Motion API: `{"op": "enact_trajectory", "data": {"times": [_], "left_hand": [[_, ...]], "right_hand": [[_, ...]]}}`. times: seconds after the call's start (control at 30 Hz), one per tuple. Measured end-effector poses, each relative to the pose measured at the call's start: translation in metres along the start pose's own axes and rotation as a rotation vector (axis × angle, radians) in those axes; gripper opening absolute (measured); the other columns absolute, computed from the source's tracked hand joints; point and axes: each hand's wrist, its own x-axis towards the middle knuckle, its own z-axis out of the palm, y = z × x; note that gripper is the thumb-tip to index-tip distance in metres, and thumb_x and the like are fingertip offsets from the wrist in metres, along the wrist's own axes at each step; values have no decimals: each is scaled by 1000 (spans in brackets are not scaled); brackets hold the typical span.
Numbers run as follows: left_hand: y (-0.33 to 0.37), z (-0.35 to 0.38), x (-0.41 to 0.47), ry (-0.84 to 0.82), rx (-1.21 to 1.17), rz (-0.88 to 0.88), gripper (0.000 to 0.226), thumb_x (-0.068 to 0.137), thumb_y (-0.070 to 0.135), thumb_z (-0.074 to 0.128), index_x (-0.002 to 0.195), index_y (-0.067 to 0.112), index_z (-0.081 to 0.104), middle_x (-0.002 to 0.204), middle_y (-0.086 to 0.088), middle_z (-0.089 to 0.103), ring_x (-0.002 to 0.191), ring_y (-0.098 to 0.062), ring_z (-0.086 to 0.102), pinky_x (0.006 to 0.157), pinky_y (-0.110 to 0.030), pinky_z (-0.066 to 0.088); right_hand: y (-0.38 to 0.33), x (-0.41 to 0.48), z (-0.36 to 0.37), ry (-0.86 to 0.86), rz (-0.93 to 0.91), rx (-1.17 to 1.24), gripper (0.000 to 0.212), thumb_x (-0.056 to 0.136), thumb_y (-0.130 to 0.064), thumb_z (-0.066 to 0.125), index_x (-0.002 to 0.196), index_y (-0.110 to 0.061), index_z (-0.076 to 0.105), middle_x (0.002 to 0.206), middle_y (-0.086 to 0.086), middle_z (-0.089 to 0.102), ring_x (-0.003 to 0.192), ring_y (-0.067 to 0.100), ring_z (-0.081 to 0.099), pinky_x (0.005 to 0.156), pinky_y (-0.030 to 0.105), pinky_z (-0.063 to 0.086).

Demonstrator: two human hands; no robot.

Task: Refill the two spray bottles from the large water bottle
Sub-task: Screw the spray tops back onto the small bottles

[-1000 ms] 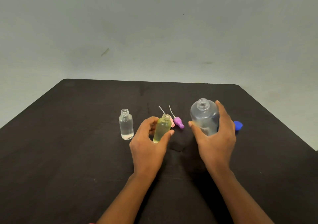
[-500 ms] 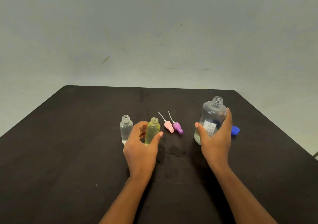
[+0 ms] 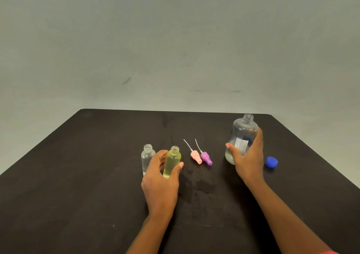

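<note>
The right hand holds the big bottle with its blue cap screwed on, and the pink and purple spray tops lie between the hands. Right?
Not quite. The head view shows the big bottle with an open neck; the blue cap lies on the table to its right. Otherwise yes: the right hand grips it, and the pink spray top and purple spray top lie between the hands.

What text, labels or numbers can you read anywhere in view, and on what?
White label on the large water bottle gripped by the right hand: several lines of small print, too blurred to read.
Nothing else in view carries any writing.
</note>
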Motion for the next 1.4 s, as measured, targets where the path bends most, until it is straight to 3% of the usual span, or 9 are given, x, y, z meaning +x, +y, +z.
{"op": "enact_trajectory", "data": {"times": [0.27, 0.47, 0.57, 0.73, 0.8, 0.93, 1.13, 1.27, 1.4], "left_hand": [[-2, 4, 1, -25, -19, 3, 42, 73, 20, 79, 107, 33, 58, 97, 26, 61, 95, 8, 57, 79, -5, 40], [-2, 6, 2, -32, 4, 26, 41, 74, 22, 78, 107, 33, 56, 96, 28, 58, 94, 9, 56, 74, -1, 38], [-2, 7, 3, -35, 13, 32, 41, 75, 23, 77, 108, 33, 56, 97, 28, 57, 94, 8, 56, 72, -1, 39], [-1, 7, 2, -58, 8, 27, 42, 74, 23, 78, 106, 36, 54, 95, 29, 57, 93, 11, 56, 72, 0, 39], [-1, 7, 1, -57, -21, 28, 41, 74, 20, 78, 104, 36, 56, 95, 27, 60, 93, 12, 56, 74, 2, 38], [-1, 7, 1, -60, -5, 59, 41, 74, 19, 79, 104, 36, 56, 94, 27, 60, 94, 18, 53, 74, 3, 37], [0, 7, 0, -54, -3, 83, 41, 73, 19, 79, 104, 34, 56, 92, 28, 58, 93, 21, 52, 73, 3, 37], [-2, 9, 1, -60, 28, 83, 43, 73, 22, 78, 106, 36, 54, 93, 30, 56, 94, 22, 50, 73, 4, 37], [-2, 8, 2, -64, 21, 81, 43, 73, 22, 79, 106, 35, 55, 94, 30, 57, 95, 21, 51, 73, 4, 37]], "right_hand": [[8, 3, 9, 6, 34, 38, 99, 78, -23, 77, 150, -31, 9, 152, -3, 30, 136, 17, 34, 102, 27, 28], [4, -2, 7, 65, 89, 53, 111, 73, -32, 80, 151, -31, 3, 156, -4, 26, 142, 18, 27, 111, 33, 25], [-8, -10, 3, 225, -70, 81, 94, 81, -31, 74, 149, -30, 10, 155, 0, 25, 143, 15, 24, 115, 31, 22], [-33, -24, 2, 409, -457, -8, 62, 84, -9, 61, 138, -2, 30, 137, 18, 39, 127, 31, 39, 109, 32, 33], [-39, -29, 6, 318, -549, -29, 55, 81, -3, 60, 131, -1, 39, 129, 12, 45, 119, 29, 47, 103, 33, 39], [-36, -39, 20, -214, -457, -144, 51, 88, -8, 57, 137, -17, 46, 135, 1, 48, 125, 12, 42, 103, 6, 24], [-21, -43, 32, -474, -272, -383, 44, 96, -15, 49, 139, -27, 46, 148, 0, 37, 134, 16, 35, 103, 17, 24], [-18, -40, 33, -478, -208, -374, 38, 94, -8, 51, 130, -18, 57, 134, 1, 51, 120, 15, 47, 97, 17, 33], [-33, -36, 25, -174, -215, -180, 32, 88, 0, 57, 116, -14, 66, 117, 4, 58, 110, 15, 55, 92, 15, 37]]}}
